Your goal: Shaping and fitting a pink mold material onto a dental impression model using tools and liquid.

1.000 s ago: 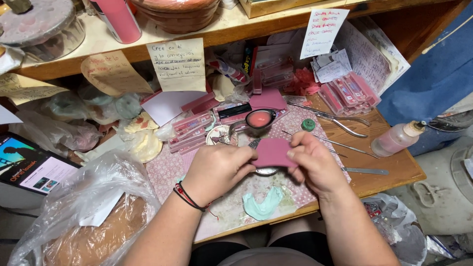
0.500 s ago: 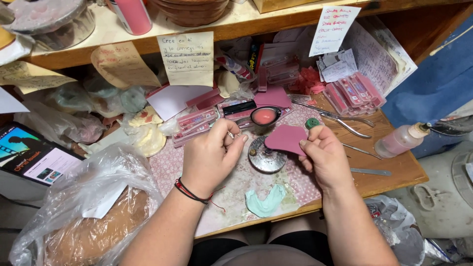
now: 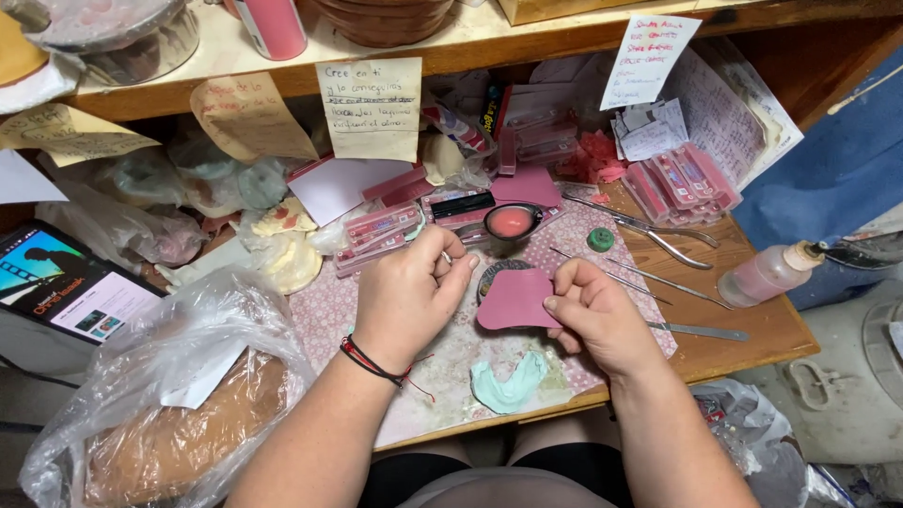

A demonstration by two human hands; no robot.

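Note:
My right hand (image 3: 602, 315) pinches a flat pink wax-like sheet (image 3: 515, 299) by its right edge and holds it just above a round dark dish (image 3: 496, 271). My left hand (image 3: 409, 292) is beside the sheet's left edge with its fingers curled and the thumb against the index finger; I can make out nothing in it. A red and black cord bracelet (image 3: 372, 362) circles the left wrist. Behind the hands sits a small dark bowl of pink material (image 3: 511, 222). A pale teal arch-shaped piece (image 3: 508, 386) lies on the patterned mat (image 3: 329, 306) near the table's front edge.
Thin metal tools (image 3: 649, 230) and a flat blade (image 3: 701, 331) lie to the right, by a green cap (image 3: 600, 239) and a squeeze bottle (image 3: 771, 273). Pink boxes (image 3: 682, 179) stand at the back right. A clear plastic bag (image 3: 160, 395) and a tablet (image 3: 56, 282) fill the left. Paper notes (image 3: 372, 108) hang from the shelf.
Both hands were on the pink sheet a second ago. The left hand let go and now sits curled beside it, while the right hand still holds the sheet over the dish.

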